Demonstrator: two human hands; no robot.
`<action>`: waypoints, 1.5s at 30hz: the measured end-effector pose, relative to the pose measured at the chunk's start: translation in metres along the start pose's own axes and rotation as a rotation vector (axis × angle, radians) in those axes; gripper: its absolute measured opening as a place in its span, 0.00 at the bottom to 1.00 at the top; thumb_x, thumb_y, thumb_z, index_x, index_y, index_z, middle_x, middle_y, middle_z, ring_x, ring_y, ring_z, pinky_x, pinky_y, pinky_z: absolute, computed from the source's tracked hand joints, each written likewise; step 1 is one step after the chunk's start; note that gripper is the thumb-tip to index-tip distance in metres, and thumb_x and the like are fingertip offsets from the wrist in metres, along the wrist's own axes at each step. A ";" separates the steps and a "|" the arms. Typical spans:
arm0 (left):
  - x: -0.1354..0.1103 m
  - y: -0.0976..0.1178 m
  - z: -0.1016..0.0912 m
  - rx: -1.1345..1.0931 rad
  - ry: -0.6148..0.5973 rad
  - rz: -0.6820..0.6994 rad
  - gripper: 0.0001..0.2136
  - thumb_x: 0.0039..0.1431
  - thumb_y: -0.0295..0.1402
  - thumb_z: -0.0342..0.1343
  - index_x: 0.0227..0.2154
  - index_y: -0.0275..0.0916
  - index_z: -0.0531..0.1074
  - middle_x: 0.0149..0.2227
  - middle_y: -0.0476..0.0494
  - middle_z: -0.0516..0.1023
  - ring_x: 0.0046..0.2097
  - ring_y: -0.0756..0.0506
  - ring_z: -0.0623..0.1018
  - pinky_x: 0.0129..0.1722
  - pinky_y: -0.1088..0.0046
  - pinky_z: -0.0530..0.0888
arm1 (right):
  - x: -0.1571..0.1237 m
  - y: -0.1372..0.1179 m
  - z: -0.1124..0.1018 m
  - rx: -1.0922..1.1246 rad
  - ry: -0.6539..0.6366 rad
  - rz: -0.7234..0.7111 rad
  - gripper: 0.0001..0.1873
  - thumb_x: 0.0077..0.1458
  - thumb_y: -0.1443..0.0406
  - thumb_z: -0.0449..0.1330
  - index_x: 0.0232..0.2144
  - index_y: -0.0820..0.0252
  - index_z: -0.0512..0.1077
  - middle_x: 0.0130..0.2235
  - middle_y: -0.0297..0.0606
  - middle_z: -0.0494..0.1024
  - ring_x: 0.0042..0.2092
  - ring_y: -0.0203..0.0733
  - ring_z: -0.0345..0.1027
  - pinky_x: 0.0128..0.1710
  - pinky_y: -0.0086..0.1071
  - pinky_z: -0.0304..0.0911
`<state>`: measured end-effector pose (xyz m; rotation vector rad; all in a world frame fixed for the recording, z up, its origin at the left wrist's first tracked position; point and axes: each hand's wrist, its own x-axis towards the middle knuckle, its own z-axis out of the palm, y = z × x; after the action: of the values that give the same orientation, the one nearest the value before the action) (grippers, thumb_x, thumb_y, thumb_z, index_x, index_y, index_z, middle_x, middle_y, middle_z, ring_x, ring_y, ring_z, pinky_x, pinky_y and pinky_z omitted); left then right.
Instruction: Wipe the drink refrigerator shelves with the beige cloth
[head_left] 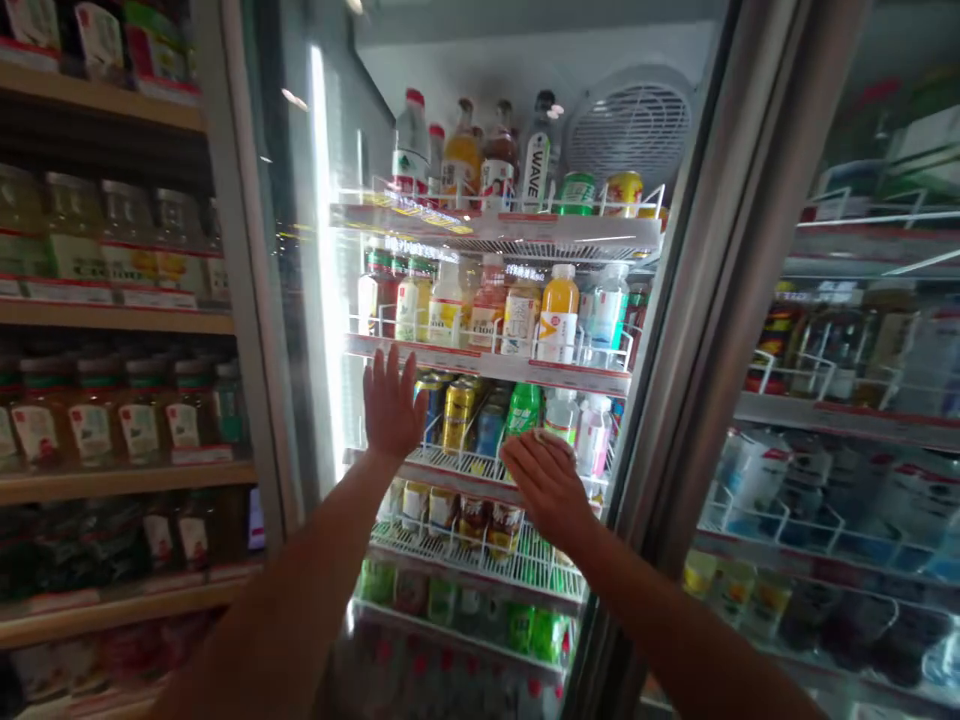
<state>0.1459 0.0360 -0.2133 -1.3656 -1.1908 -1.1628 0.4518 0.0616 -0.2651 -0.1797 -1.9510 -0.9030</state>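
Note:
A glass-fronted drinks fridge fills the middle of the view, with reflections on its glass door (296, 250). My left hand (394, 405) is raised against the glass, fingers stretched upward and apart, holding nothing. To its right, my right hand (544, 485) lies over a pale cloth (562, 442) on the glass. Only the cloth's edge shows past the fingers; the palm hides the rest. Behind the hands stand a gold can (457, 415), a green bottle (524, 408) and other drinks on a wire-fronted shelf.
Wooden shelves (112, 312) with bottled drinks line the left side. A metal door frame (712, 300) borders the glass on the right, and another fridge section with bottles stands beyond it. A round fan grille (634, 125) sits at the fridge's upper back.

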 end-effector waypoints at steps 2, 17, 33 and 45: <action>0.000 -0.002 0.001 -0.010 -0.005 -0.010 0.31 0.75 0.47 0.37 0.75 0.39 0.46 0.75 0.39 0.42 0.75 0.36 0.41 0.73 0.48 0.43 | -0.007 0.000 0.000 0.001 -0.013 -0.017 0.23 0.68 0.71 0.49 0.62 0.66 0.70 0.65 0.40 0.70 0.67 0.48 0.61 0.64 0.45 0.63; 0.004 0.002 0.002 -0.008 -0.077 -0.060 0.40 0.72 0.57 0.28 0.72 0.30 0.51 0.74 0.32 0.45 0.75 0.37 0.39 0.73 0.50 0.40 | -0.036 -0.010 -0.004 -0.012 -0.052 -0.006 0.23 0.67 0.73 0.50 0.62 0.64 0.70 0.65 0.37 0.70 0.66 0.46 0.63 0.66 0.42 0.59; 0.010 0.003 0.003 0.158 -0.032 0.028 0.48 0.68 0.61 0.14 0.70 0.23 0.51 0.73 0.35 0.47 0.75 0.45 0.36 0.73 0.60 0.40 | -0.050 -0.045 0.019 0.171 -0.086 0.132 0.28 0.69 0.70 0.52 0.69 0.57 0.61 0.67 0.33 0.66 0.72 0.39 0.53 0.77 0.37 0.39; 0.012 0.017 0.000 0.376 0.030 0.049 0.41 0.72 0.49 0.08 0.70 0.27 0.50 0.69 0.70 0.16 0.72 0.55 0.26 0.71 0.76 0.37 | -0.058 -0.050 0.023 0.317 -0.292 0.200 0.27 0.71 0.68 0.49 0.70 0.53 0.58 0.70 0.30 0.60 0.73 0.41 0.49 0.76 0.41 0.49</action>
<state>0.1636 0.0363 -0.2022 -1.0816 -1.2719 -0.8673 0.4437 0.0540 -0.3442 -0.3284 -2.2693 -0.4472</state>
